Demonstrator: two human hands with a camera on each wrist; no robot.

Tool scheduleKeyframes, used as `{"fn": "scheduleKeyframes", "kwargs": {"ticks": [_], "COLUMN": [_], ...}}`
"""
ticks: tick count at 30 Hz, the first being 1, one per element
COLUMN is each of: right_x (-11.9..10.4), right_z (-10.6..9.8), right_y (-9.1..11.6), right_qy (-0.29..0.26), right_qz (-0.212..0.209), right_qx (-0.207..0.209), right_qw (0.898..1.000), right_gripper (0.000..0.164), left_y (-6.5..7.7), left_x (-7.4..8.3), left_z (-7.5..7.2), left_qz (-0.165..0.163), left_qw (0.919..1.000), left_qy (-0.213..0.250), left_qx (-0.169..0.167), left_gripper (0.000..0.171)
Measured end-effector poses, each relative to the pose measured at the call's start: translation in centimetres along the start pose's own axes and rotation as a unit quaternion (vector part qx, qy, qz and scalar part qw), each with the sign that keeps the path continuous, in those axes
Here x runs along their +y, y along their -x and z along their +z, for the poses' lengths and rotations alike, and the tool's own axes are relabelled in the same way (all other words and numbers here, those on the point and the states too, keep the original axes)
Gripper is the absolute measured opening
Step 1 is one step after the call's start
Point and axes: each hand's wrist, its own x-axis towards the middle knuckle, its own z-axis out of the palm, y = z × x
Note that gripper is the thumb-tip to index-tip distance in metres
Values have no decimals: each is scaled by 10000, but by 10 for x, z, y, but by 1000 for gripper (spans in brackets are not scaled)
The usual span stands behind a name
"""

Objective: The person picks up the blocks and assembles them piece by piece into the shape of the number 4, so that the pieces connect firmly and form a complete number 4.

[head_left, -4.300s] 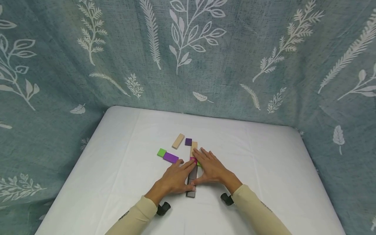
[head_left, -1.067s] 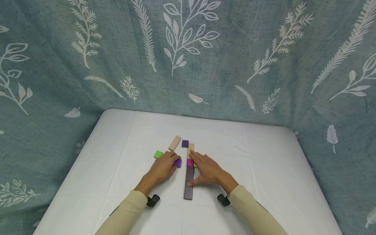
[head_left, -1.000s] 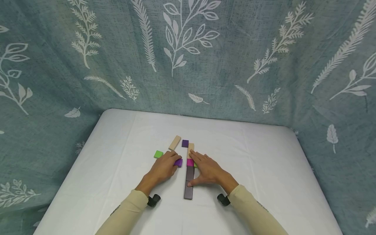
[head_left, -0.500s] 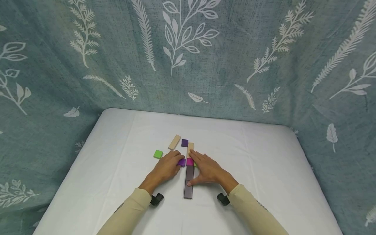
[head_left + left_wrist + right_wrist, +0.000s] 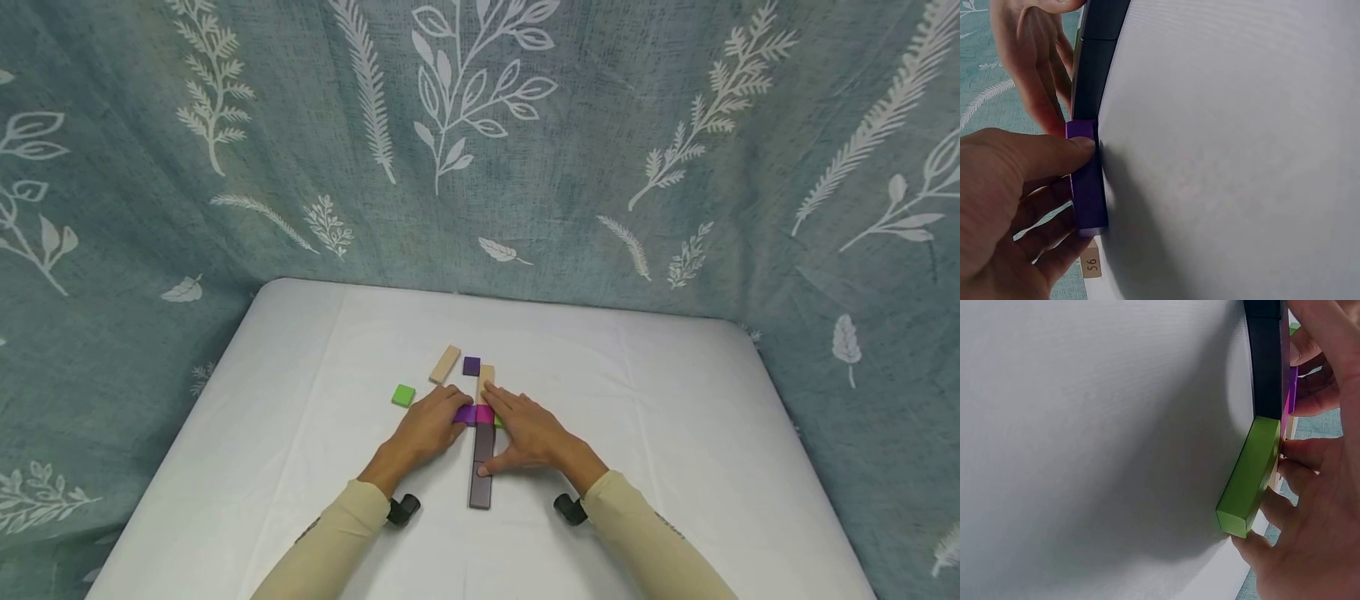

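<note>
My left hand (image 5: 429, 422) pinches a purple block (image 5: 1088, 181) between thumb and fingers. In the head view the block's right end meets a pink square block (image 5: 486, 414). This pink block sits in a line between a natural wood block (image 5: 486, 382) and grey blocks (image 5: 482, 487). My right hand (image 5: 532, 429) spreads over the line from the right, fingertips at the wood block and thumb on the grey blocks. Under the right palm a green block (image 5: 1249, 481) lies beside the line, mostly hidden from the head camera.
On the white table (image 5: 637, 375), left of the line, lie a loose wood block (image 5: 445, 365), a dark purple square block (image 5: 471, 366) and a green square block (image 5: 403, 395). A leaf-patterned teal curtain (image 5: 315, 150) hangs around the table's far edge and sides.
My left hand left the line, gripped the purple block and slid it right, away from the green square, until it met the pink block. My right hand stayed nearly still.
</note>
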Motion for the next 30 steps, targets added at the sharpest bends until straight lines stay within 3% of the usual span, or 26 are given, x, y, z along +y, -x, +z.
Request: {"fn": "scheduleKeyframes", "kwargs": {"ticks": [12,30], "right_x": [1,1], "right_z": [1,0], "right_y": [0,1], "right_qy": [5,-7], "right_qz": [-61,-142], "right_qx": [78,127], "right_qw": [10000,9998], "right_gripper": [129,128], "left_y": [0,-3], "left_x": [0,1], "left_z": [0,-6], "left_qz": [127,-172], "left_qw": [9999,9982], "left_qy": [-92,-34], "left_qx": [53,-570], "left_gripper": [35,49]}}
